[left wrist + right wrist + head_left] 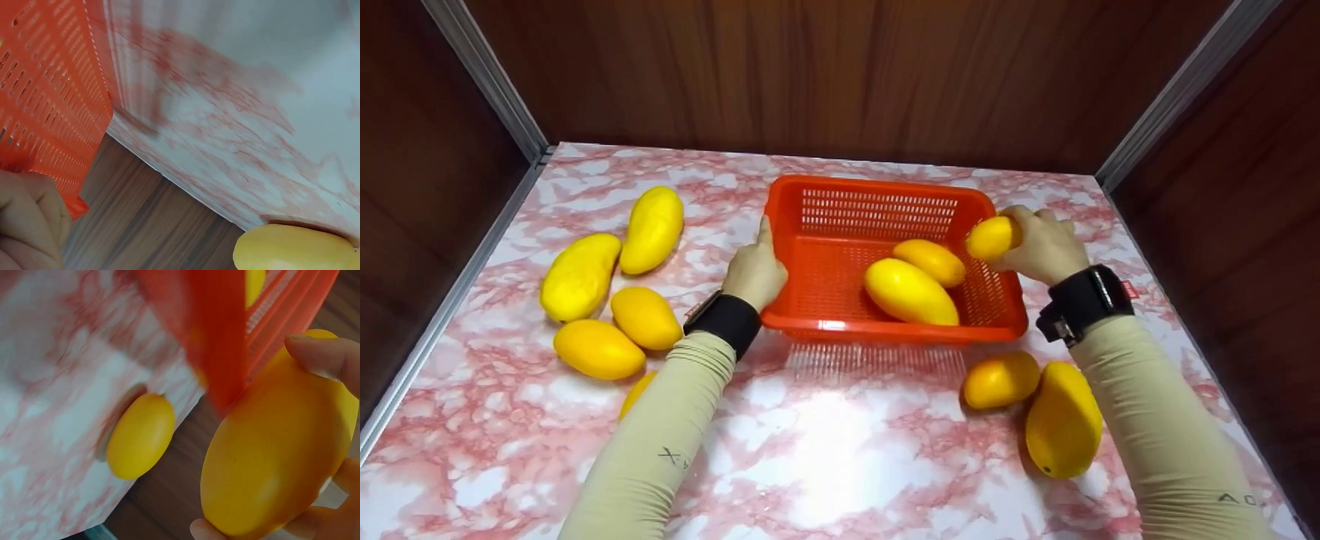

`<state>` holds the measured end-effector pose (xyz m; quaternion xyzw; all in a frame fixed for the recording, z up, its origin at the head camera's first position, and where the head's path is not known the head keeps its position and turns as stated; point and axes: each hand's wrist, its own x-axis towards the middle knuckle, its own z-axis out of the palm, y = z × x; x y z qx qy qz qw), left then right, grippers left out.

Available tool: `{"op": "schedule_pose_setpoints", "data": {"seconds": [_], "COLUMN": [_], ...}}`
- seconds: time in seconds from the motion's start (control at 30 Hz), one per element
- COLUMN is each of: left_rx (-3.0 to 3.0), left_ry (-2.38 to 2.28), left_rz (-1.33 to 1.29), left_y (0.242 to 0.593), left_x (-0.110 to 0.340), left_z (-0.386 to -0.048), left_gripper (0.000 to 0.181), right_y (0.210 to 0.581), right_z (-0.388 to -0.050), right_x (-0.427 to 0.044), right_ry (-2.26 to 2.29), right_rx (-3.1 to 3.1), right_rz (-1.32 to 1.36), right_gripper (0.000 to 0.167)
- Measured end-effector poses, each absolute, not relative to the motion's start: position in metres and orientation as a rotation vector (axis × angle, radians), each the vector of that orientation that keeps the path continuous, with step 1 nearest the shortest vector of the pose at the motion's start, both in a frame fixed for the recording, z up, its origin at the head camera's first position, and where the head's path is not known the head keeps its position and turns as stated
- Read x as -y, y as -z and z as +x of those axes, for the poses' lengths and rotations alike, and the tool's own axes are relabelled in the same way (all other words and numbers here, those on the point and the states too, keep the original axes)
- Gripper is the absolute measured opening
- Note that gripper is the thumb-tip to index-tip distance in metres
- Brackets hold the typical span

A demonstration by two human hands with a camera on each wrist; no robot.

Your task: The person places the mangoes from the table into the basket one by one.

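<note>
An orange-red plastic basket (840,328) with slotted walls stands in the middle of the table in the head view. Two mangoes, one yellow (911,292) and one more orange (931,261), lie inside it toward the right. My left hand (755,271) grips the basket's left rim, its index finger stretched along the edge. Over the right rim, my right hand (1046,244) holds a mango (992,238) between thumb and fingers. The right wrist view shows this mango (275,444) close up, beside the basket's wall (225,343).
Several mangoes (647,318) lie to the left, one partly hidden by the left sleeve. Nearer on the right lie a small orange mango (1002,380) and a larger yellow one (1063,420). Brown wood-grain panels (810,75) enclose the marbled table (780,465).
</note>
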<state>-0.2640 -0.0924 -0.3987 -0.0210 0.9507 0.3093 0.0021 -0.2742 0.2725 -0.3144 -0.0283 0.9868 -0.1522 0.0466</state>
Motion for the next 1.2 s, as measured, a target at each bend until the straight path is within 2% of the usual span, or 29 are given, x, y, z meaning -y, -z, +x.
{"op": "schedule_pose_setpoints", "data": {"seconds": [0.57,1.0,1.2], "left_rx": [-2.981,-2.974,-2.992], "left_ry": [-0.945,-0.962,-0.948], "left_rz": [-0.063,-0.068,-0.061], "left_y": [0.398,0.399,0.399], "left_x": [0.092,0.092,0.092], "left_z": [-0.265,-0.265,-0.264], "left_gripper": [0.075,0.075,0.076], "right_y": [0.324,0.326,0.328], "right_z": [-0.268,-0.259,-0.259], "right_x": [-0.235,-0.222,-0.217], "right_ry": [0.304,0.161,0.085], "right_rx": [-2.897,-2.714,-2.647], "right_rz": [-0.317,-0.367,-0.439], "right_gripper": [0.083,0.084,0.077]}}
